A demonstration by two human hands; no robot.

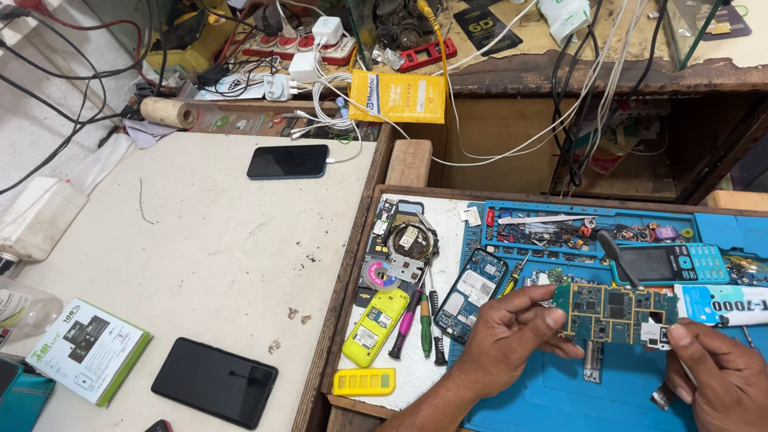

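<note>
My left hand (508, 336) pinches the left edge of a green phone circuit board (611, 312) and holds it just above a blue repair mat (564, 409). My right hand (724, 379) grips a white glue tube (751, 304) with a light blue label, its nozzle end touching the board's right side. A black keypad phone front (663, 263) lies on the mat just behind the board.
Left of the mat lie a yellow phone body (375, 326), screwdrivers (417, 324) and a blue phone frame (471, 291). The white bench (204, 258) holds a black smartphone (215, 381), a charging phone (288, 161) and a green box (88, 350). Cables hang behind.
</note>
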